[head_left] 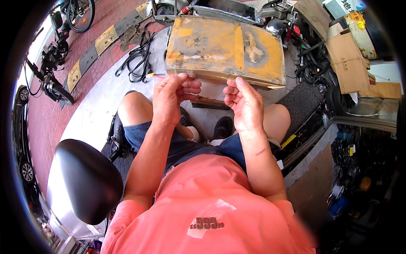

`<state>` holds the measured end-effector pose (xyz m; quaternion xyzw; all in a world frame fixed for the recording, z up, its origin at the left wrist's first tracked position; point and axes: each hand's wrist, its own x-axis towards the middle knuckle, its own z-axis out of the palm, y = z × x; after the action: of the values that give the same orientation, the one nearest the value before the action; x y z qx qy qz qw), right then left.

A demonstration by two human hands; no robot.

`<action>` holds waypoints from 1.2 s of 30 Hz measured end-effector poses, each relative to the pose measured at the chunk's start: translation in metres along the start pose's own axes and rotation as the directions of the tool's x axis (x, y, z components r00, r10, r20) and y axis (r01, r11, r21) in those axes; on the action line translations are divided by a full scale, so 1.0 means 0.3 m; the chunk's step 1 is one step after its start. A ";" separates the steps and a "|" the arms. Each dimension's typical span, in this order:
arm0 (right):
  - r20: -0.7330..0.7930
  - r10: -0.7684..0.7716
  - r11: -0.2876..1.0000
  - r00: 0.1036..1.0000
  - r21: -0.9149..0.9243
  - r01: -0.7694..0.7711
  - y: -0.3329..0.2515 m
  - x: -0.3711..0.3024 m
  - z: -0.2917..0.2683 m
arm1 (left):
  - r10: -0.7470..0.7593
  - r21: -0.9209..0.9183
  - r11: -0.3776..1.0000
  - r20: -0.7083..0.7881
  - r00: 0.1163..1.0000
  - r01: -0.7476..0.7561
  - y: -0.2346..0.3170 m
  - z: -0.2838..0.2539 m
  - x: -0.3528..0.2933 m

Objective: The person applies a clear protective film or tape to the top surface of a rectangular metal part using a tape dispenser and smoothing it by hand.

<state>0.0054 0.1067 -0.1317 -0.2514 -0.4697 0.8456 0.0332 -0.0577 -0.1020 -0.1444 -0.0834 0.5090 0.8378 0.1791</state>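
Observation:
A large box-shaped block, wrapped in yellowed tape with dark smudges and a brownish patch, lies before my knees. Just off its near edge, both my hands are raised with palms turned inward. My left hand has its thumb and forefinger pinched together, the other fingers curled. Opposite it, my right hand makes a similar pinch near the block's near right part. Anything between the fingertips is too thin to make out. A small red and yellow piece shows beside my left hand.
Black cords with hooks lie on the floor left of the block. A flat dark bar sits below its near edge. Cardboard and tangled cables crowd the right. A rounded black mirror-like shape stands by my left elbow; a bike stands beyond.

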 end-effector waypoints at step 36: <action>0.046 -0.100 0.995 0.994 -0.021 0.101 0.168 0.042 0.187 | 0.318 0.146 0.940 -0.043 0.947 -0.309 -0.019 -0.058 0.023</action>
<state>-0.0221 0.0387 -0.1532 -0.2090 -0.4921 0.8428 0.0622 -0.0626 -0.1135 -0.1595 -0.0162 0.5776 0.8155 0.0317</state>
